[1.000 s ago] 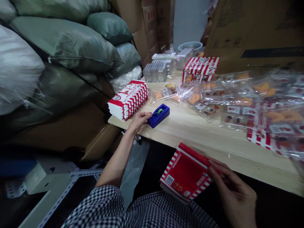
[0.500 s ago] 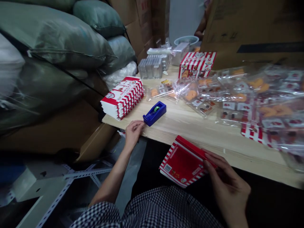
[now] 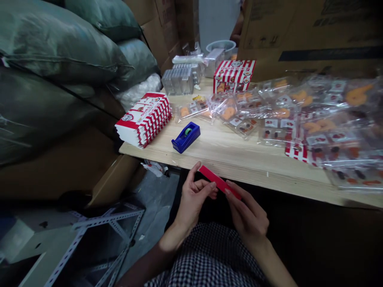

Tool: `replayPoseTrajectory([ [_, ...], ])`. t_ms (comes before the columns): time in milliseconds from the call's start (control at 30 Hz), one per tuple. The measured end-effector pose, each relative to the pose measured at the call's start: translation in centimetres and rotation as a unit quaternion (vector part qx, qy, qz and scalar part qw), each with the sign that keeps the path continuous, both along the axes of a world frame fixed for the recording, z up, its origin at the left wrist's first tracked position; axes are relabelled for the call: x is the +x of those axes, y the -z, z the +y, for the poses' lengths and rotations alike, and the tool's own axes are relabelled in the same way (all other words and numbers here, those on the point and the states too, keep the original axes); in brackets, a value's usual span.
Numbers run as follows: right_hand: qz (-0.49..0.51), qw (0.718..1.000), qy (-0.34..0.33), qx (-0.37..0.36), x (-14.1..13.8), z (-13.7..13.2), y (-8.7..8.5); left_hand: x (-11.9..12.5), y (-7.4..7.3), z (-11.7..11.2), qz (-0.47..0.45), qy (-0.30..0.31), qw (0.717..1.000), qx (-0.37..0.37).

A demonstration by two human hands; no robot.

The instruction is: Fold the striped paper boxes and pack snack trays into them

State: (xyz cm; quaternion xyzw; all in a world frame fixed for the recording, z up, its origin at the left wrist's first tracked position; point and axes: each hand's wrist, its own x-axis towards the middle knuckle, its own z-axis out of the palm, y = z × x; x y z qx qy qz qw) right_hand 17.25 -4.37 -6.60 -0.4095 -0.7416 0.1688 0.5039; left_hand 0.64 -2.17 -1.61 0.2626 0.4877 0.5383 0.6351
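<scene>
Just off the table's front edge, my right hand (image 3: 247,211) grips a red cardboard box (image 3: 220,181) by its right end. It is turned so that only its narrow plain red side faces up. My left hand (image 3: 194,193) is at the box's left end, thumb against curled fingers and index finger raised by the corner; whatever is pinched there is too small to make out. Ahead on the table is a blue tape dispenser (image 3: 186,137) with a green-cored roll. Left of it lies a stack of flat red-and-white striped cartons (image 3: 145,119).
Bagged toy sets (image 3: 317,127) with orange pieces cover the table's right side. Behind stand a striped box (image 3: 235,76), clear plastic trays (image 3: 178,81) and a round tub (image 3: 220,46). Large sacks (image 3: 60,44) rise at left; a big carton (image 3: 299,44) borders the back.
My left hand has left the tape dispenser's cutting end and come right to the box. My right hand has turned the box from its broad printed face to its narrow side.
</scene>
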Motion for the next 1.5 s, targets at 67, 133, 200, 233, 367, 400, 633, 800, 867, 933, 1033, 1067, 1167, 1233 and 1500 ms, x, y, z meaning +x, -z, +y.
replayPoseTrajectory([
  [67, -0.012, 1.0, -0.006, 0.012, 0.1, 0.2, 0.0, -0.2, 0.3, 0.1, -0.015, 0.003, 1.0, -0.027],
  [133, -0.011, 1.0, -0.009, 0.018, 0.1, 0.4, -0.2, -0.4, 0.4, 0.2, -0.012, 0.02, 0.998, -0.05],
  [200, -0.005, 1.0, -0.01, 0.018, 0.0, 0.5, -0.7, -0.5, 0.6, 0.5, 0.031, 0.034, 0.998, -0.049],
  [233, 0.0, 1.0, -0.01, 0.012, -0.1, 0.6, -1.1, -0.5, 0.8, 0.6, 0.067, 0.031, 0.997, -0.036],
  [367, 0.029, 0.999, -0.002, -0.029, 0.1, 0.9, -2.5, -1.2, 1.8, 1.7, 0.242, -0.03, 0.968, 0.062],
  [400, 0.033, 0.999, -0.003, -0.043, 0.2, 1.1, -2.9, -1.5, 1.9, 1.9, 0.294, -0.048, 0.95, 0.095],
  [633, 0.166, 0.966, 0.005, -0.199, 0.5, 2.2, -4.6, -3.3, 0.8, 3.3, 0.518, 0.039, 0.742, 0.423],
  [800, 0.253, 0.929, 0.059, -0.263, 0.9, 3.3, -3.3, -3.4, 2.2, 5.4, 0.419, 0.091, 0.849, 0.31],
  [867, 0.32, 0.904, 0.113, -0.26, 1.7, 3.8, -2.6, -3.6, 3.4, 5.7, 0.365, 0.103, 0.899, 0.219],
  [933, 0.394, 0.871, 0.164, -0.244, 2.7, 4.4, -1.9, -3.9, 4.4, 5.4, 0.27, 0.159, 0.941, 0.128],
  [1033, 0.46, 0.833, 0.186, -0.247, 4.1, 5.0, -1.2, -4.2, 4.9, 4.6, 0.116, 0.27, 0.956, 0.015],
  [1067, 0.472, 0.823, 0.183, -0.257, 4.5, 5.1, -0.9, -4.2, 4.8, 4.5, 0.091, 0.284, 0.954, -0.005],
  [1167, 0.5, 0.79, 0.17, -0.312, 5.4, 5.3, 0.2, -4.1, 4.6, 5.6, 0.103, 0.283, 0.954, -0.004],
  [1233, 0.494, 0.78, 0.155, -0.353, 5.7, 5.5, 1.2, -4.0, 4.5, 7.5, 0.16, 0.285, 0.945, 0.023],
  [1500, 0.256, 0.907, 0.146, -0.301, 7.0, 8.7, 3.3, -2.9, 3.8, 17.8, 0.572, 0.272, 0.734, 0.244],
])
